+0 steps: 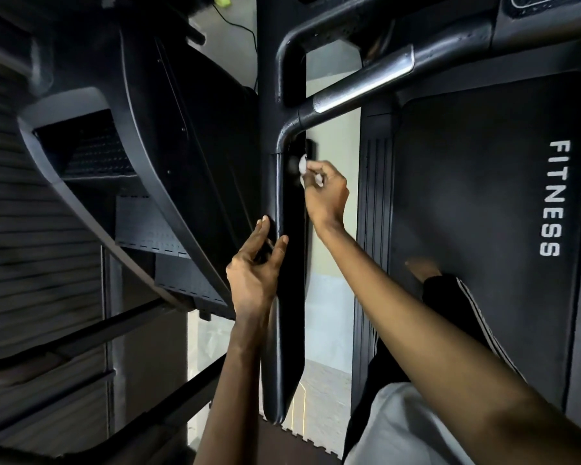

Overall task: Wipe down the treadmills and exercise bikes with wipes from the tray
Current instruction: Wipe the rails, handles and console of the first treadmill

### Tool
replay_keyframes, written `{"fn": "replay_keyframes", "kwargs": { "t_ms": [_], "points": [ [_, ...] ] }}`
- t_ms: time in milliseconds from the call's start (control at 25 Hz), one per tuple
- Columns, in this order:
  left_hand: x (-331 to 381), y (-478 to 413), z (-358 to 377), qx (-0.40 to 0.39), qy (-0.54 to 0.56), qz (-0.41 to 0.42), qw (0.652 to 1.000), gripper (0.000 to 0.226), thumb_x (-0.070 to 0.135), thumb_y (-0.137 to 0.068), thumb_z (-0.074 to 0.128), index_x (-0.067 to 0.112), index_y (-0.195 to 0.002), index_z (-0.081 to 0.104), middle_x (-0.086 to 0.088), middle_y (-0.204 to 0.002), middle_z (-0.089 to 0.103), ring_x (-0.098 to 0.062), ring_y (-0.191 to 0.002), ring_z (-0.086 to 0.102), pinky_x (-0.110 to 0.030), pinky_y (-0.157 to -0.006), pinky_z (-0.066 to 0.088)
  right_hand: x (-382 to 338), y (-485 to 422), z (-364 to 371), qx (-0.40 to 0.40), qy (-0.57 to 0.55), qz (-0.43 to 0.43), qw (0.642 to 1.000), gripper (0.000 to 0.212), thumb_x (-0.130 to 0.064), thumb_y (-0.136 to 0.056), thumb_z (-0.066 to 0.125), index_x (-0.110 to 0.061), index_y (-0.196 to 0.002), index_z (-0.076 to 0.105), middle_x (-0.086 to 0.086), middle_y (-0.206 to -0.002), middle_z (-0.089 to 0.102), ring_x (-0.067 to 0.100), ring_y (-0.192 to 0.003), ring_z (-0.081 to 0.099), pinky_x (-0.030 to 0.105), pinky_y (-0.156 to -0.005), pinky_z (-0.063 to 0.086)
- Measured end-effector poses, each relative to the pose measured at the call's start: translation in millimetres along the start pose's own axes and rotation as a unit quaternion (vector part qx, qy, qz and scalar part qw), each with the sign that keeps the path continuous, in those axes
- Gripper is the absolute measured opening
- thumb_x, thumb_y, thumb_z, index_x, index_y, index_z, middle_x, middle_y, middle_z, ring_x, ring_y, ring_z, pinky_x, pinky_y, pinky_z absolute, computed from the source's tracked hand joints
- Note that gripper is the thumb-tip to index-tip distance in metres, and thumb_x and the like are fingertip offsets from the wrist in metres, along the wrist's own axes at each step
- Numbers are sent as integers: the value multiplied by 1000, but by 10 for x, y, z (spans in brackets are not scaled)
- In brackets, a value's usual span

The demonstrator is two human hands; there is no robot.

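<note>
A black treadmill upright post [287, 330] runs down the middle of the head view. My right hand [326, 193] pinches a small crumpled white wipe [303, 164] and presses it against the inner side of the post, just below the handrail bend. Lower down, my left hand [254, 270] rests on the post's left face, fingers relaxed and nothing held in it. The treadmill belt [483, 229] marked FITNESS lies to the right. The tray of wipes is out of sight.
A black handrail with a silver grip [363, 83] crosses above my right hand. A second treadmill's console and frame [131, 182] fill the left side. My leg and bare foot [423, 268] stand on the belt. Pale floor shows between the machines.
</note>
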State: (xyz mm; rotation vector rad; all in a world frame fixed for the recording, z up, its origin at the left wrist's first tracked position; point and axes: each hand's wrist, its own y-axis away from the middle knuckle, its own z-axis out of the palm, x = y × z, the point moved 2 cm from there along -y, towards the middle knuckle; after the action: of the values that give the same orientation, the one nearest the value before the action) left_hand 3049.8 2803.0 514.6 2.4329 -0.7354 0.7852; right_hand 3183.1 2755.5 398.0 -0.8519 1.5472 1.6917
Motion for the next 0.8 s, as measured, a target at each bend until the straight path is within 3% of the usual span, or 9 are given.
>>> {"fn": "replay_keyframes", "kwargs": {
  "t_ms": [160, 280, 360, 520, 640, 800],
  "points": [
    [23, 13, 6, -5, 9, 1, 1000, 47, 24, -87, 79, 23, -132, 65, 6, -136, 64, -1, -125, 59, -13, -105, 43, 13, -146, 16, 1, 30, 22, 999, 12, -7, -90, 66, -17, -93, 72, -4, -95, 74, 12, -91, 68, 30, -86, 55],
    [20, 3, -52, -37, 3, -5, 999, 47, 29, -90, 76, 25, -135, 63, 13, -139, 61, 8, -123, 56, -11, -105, 42, 164, 111, -40, -14, 36, 34, 999, 13, -6, -90, 65, -16, -95, 72, -3, -98, 75, 12, -91, 68, 21, -81, 52],
    [-75, 16, -127, -70, 10, -18, 997, 48, 34, -94, 71, 27, -140, 60, 13, -140, 61, 3, -126, 56, -21, -108, 45, 42, 181, -37, -16, 6, -9, 1000, 15, -3, -90, 64, -14, -97, 73, -2, -98, 74, 8, -88, 67, 14, -79, 51],
    [-333, 335, -214, -67, -21, -30, 997, 53, 42, -93, 71, 34, -143, 55, 12, -143, 58, -4, -132, 53, -38, -111, 46, -344, 268, -84, -40, -21, -144, 989, 21, -4, -92, 62, -14, -108, 71, -4, -107, 71, 5, -97, 67, 32, -85, 59],
    [-349, 484, -190, -66, -24, -17, 997, 54, 29, -95, 71, 32, -146, 53, 16, -149, 52, -1, -140, 44, -39, -116, 41, -464, 328, -134, -54, 13, -232, 971, 25, -3, -93, 60, -14, -111, 73, -11, -105, 64, 2, -97, 63, 31, -86, 59],
    [-340, 410, -221, -93, -2, -39, 995, 57, 26, -92, 74, 29, -145, 54, 15, -149, 51, -1, -140, 43, -38, -117, 39, -470, 295, -158, -61, 67, -286, 954, 24, -2, -93, 61, -11, -110, 75, -1, -107, 67, 4, -100, 65, 24, -91, 55]
  ]
}}
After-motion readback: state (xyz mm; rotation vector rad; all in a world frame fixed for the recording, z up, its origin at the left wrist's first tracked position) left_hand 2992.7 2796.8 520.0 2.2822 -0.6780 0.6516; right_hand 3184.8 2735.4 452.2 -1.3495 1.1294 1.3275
